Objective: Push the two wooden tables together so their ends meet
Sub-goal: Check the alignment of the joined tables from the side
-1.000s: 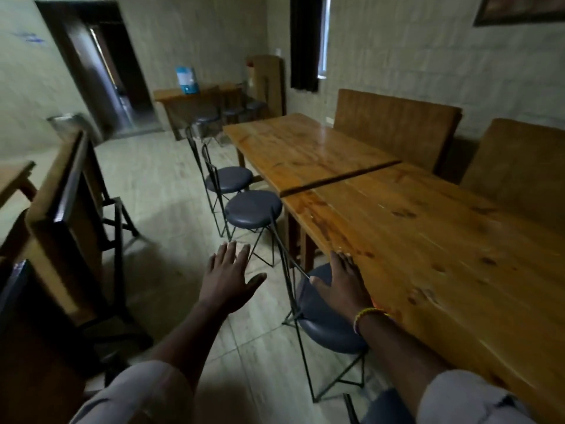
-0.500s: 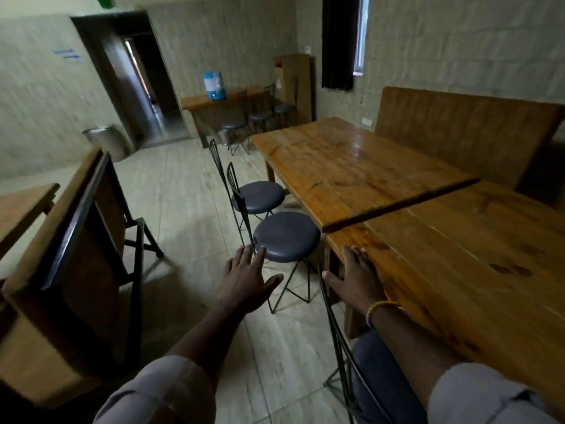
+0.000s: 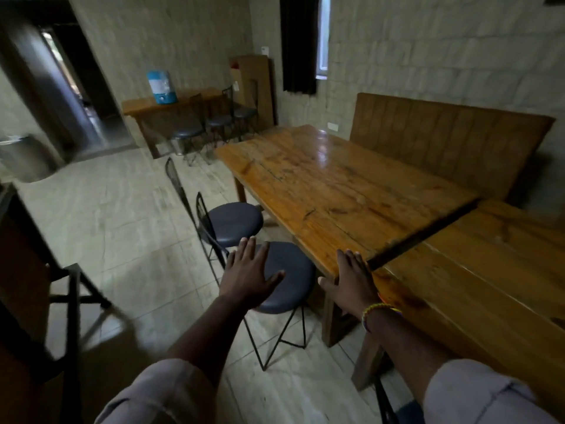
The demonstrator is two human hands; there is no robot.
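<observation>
Two long wooden tables stand end to end along the right wall. The far table point(image 3: 321, 185) and the near table point(image 3: 477, 280) are split by a narrow dark gap point(image 3: 425, 234) that runs diagonally. My right hand point(image 3: 351, 280), with a beaded band at the wrist, lies flat with fingers spread on the front corner where the two ends come close. My left hand point(image 3: 247, 276) hovers open in the air above a round dark stool point(image 3: 290, 276), holding nothing.
A second dark stool point(image 3: 235, 221) stands beside the far table. Wooden bench backs point(image 3: 443, 142) line the wall behind. A side table point(image 3: 171, 105) with a blue dispenser point(image 3: 160, 87) and stools stands at the back. Folded furniture point(image 3: 36, 270) is on the left; tiled floor lies between.
I have walked forward along the near table. My right hand has slid along its front edge up to the corner at the gap. My left hand stays open in the air.
</observation>
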